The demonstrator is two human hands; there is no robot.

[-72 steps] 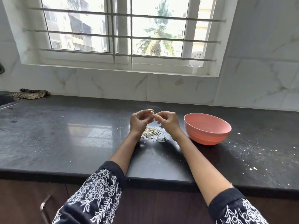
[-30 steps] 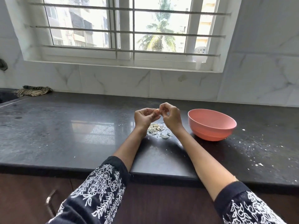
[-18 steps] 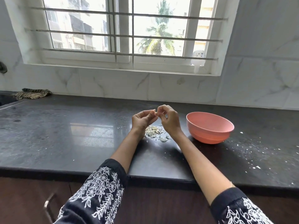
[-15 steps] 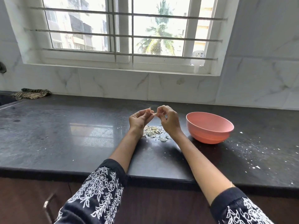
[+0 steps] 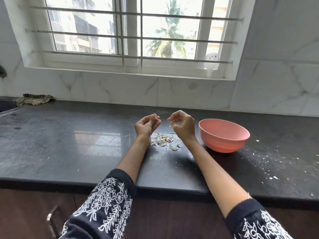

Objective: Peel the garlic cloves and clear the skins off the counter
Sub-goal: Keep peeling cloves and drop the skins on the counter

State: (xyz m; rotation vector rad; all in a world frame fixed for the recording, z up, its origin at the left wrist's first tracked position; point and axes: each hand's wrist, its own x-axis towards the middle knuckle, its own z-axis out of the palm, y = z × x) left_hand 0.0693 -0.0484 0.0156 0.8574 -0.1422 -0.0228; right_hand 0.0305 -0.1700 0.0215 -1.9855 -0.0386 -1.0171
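- The left hand is held above the counter, left of the pink bowl; its fingers are curled and a small garlic clove is pinched at the fingertips.
- The right hand is raised just beside the bowl, apart from the left hand. Its thumb and forefinger are pinched together on what appears to be a thin flake of skin — too small to be confirmed.
- A heap of garlic skins lies on the counter below and between the two hands, left of the bowl and near it.
- White specks are scattered on the counter right of the bowl.
- The bowl's contents cannot be seen from this angle, so the count of peeled cloves cannot be told.
- A striped cloth lies far left of the bowl, against the wall.
- Progress, as judged: peeling is well under way — the heap indicates several cloves done. The clove in hand is judged nearly stripped. Clearing of the skins is not yet begun.
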